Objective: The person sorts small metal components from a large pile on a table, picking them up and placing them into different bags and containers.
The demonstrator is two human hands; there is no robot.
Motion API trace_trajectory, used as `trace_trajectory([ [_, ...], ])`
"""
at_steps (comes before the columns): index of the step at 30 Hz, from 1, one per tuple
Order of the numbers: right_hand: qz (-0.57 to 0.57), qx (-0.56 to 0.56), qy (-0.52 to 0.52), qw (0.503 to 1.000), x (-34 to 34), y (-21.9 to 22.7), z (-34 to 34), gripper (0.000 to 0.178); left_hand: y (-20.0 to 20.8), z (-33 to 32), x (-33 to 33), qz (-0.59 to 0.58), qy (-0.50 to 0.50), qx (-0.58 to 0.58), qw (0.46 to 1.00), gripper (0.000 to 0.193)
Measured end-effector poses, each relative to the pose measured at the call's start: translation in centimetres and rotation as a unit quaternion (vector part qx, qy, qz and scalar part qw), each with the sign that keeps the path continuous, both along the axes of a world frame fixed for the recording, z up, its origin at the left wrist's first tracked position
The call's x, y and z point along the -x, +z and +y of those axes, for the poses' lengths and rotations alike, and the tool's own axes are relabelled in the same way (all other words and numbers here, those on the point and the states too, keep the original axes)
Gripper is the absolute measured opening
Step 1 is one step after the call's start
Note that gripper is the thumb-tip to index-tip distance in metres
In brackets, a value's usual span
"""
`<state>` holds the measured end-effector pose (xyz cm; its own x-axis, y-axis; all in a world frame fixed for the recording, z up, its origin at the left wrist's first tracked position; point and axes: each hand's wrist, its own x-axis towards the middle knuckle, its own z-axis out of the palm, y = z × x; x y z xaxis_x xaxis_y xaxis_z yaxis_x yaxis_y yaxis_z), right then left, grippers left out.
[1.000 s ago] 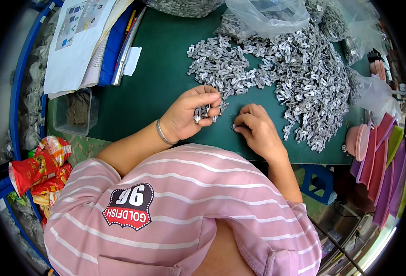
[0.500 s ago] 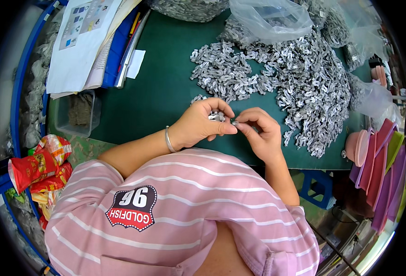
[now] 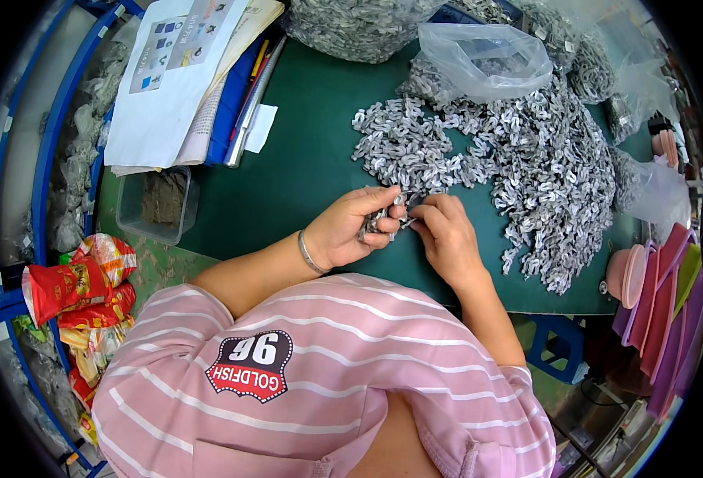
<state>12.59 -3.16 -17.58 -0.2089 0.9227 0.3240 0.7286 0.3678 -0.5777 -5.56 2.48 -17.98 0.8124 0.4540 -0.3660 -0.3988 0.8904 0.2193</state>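
Both hands meet mid-mat: the left hand (image 3: 351,231) is cupped around a small bunch of metal clips (image 3: 377,221), and the right hand (image 3: 447,239) pinches one at its fingertips. The big pile of clips (image 3: 526,159) sits at 1 o'clock on the green mat (image 3: 303,159). They look light, stiff and a bit slippery, so I'd pinch each one by its flat sides.

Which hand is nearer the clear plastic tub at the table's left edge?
Left. The left hand lies to the right of the tub; the right hand is farther right, beyond it.
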Motion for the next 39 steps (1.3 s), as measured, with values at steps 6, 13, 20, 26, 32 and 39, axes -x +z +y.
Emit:
trace_trajectory([
  [6,0.166,0.077,-0.036,0.982,-0.8,-0.2,-0.4,0.014,0.8,0.3,0.6,0.08,0.033,-0.021,0.996,0.013],
  [13,0.401,0.203,-0.072,0.891,-0.7,0.5,-0.8,0.011,1.2,0.2,0.1,0.163,-0.018,-0.177,0.971,0.011],
  [20,0.228,-0.033,-0.068,0.971,0.9,1.5,-0.9,0.015,1.3,-0.3,-0.5,0.187,-0.069,-0.203,0.959,0.015],
  [26,0.242,0.012,-0.07,0.968,0.5,0.9,0.4,0.018,0.0,0.7,0.9,0.043,0.055,-0.159,0.985,0.012],
  [32,0.041,0.029,-0.01,0.999,1.7,0.4,0.5,0.016,0.6,1.1,1.0,0.076,0.07,-0.189,0.976,0.012],
  [39,0.039,0.03,-0.008,0.999,-0.3,-0.2,-0.4,0.017,0.3,0.8,0.8,0.068,0.07,-0.186,0.978,0.012],
])
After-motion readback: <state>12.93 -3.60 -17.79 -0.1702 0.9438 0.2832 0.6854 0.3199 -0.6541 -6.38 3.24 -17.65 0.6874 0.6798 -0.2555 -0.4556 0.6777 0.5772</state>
